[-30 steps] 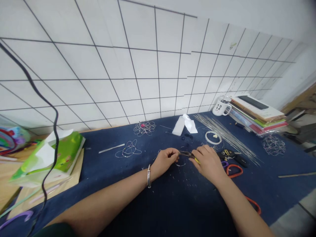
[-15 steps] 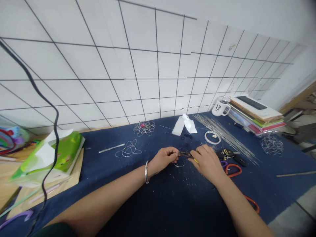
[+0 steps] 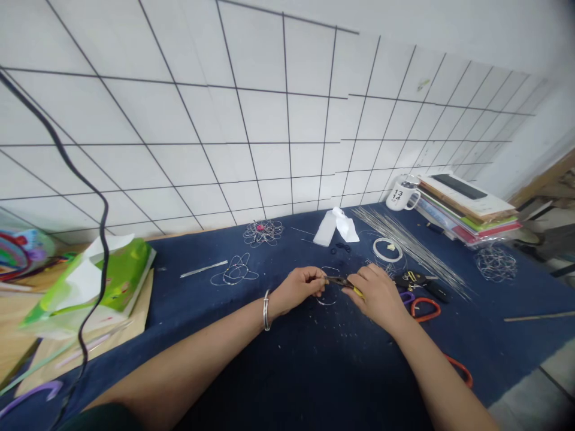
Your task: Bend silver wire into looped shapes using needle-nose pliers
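My left hand (image 3: 299,288), with a silver bangle at the wrist, is closed in a pinch on a thin wire loop (image 3: 327,299) over the blue cloth (image 3: 314,371). My right hand (image 3: 378,293) is wrapped round small pliers (image 3: 342,281) with a yellow grip; their dark jaws point left and meet the wire at my left fingertips. Both hands rest low on the cloth near the middle of the table.
Bent wire flowers (image 3: 263,231) (image 3: 235,272) lie behind my hands, a bundle of straight wires (image 3: 411,245) and a white wire coil (image 3: 388,249) to the right. Orange-handled scissors (image 3: 424,309), a mug (image 3: 401,195), stacked books (image 3: 469,209), a green tissue pack (image 3: 94,281).
My hands have shifted very slightly; the pinch on the wire and the grip on the pliers stay the same.
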Demonstrator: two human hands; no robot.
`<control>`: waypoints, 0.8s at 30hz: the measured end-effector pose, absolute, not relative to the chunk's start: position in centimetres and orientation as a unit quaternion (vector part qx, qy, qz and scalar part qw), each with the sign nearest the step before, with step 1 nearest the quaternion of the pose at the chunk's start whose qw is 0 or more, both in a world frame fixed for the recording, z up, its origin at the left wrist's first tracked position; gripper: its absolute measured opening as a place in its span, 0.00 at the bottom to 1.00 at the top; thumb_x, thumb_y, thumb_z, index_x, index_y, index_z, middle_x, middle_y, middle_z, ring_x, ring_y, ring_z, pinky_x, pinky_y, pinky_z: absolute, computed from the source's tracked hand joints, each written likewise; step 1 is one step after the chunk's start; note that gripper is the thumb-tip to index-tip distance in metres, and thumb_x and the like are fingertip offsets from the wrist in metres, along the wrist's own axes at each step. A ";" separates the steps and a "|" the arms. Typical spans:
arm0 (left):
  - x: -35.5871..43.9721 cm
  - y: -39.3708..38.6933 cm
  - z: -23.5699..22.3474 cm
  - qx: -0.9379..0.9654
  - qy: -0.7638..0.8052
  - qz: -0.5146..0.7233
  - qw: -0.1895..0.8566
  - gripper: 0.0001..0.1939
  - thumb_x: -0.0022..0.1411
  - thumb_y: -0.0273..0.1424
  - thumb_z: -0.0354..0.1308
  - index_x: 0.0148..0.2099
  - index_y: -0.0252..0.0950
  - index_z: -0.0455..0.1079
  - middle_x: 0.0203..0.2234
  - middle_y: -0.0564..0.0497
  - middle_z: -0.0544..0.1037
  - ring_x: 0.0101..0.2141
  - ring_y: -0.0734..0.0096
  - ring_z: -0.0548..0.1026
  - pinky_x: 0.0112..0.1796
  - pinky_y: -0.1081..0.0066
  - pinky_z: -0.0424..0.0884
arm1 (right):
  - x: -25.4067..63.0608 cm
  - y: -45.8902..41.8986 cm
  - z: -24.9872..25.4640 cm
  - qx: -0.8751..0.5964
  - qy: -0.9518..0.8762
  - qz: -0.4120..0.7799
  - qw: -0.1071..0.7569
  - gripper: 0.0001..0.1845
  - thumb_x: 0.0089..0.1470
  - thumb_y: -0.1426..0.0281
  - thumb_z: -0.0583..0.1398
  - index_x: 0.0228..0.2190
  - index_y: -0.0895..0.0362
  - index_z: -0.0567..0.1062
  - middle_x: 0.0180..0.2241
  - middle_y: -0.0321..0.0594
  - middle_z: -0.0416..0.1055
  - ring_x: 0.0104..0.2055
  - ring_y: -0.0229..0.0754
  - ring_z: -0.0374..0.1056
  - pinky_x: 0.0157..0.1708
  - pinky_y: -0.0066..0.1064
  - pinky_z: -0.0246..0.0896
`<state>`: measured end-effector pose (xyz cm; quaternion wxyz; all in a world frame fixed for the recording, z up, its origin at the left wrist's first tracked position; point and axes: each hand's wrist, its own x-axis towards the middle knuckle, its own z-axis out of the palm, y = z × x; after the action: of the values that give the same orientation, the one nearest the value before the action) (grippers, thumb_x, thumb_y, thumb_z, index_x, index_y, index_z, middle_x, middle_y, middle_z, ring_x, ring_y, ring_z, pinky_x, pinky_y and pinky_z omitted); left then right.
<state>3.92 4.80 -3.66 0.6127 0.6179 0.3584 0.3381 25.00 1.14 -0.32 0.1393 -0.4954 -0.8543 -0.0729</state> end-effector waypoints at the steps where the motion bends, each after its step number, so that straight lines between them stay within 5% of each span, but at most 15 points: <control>1: 4.0 4.8 -3.7 0.611 0.360 0.338 0.619 0.09 0.54 0.33 0.53 0.33 0.31 0.67 0.23 0.53 0.69 0.23 0.80 0.66 0.29 0.75 0.64 | 25.1 1.2 -0.5 -0.493 -0.856 -0.067 0.144 0.10 0.54 0.64 0.54 0.30 0.57 0.71 0.27 0.41 0.63 0.34 0.41 0.56 0.35 0.32 0.49; 24: 3.8 5.1 -4.0 0.616 0.365 0.319 0.621 0.07 0.53 0.31 0.53 0.31 0.31 0.67 0.22 0.54 0.69 0.22 0.80 0.65 0.28 0.76 0.63 | 25.4 1.4 -0.5 -0.479 -0.866 -0.033 0.140 0.11 0.53 0.62 0.54 0.32 0.56 0.71 0.28 0.40 0.64 0.35 0.41 0.57 0.34 0.32 0.49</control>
<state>3.79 5.10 -4.04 0.6209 0.6162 0.3652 0.3185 25.44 1.36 -0.45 0.1400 -0.4791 -0.8659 -0.0328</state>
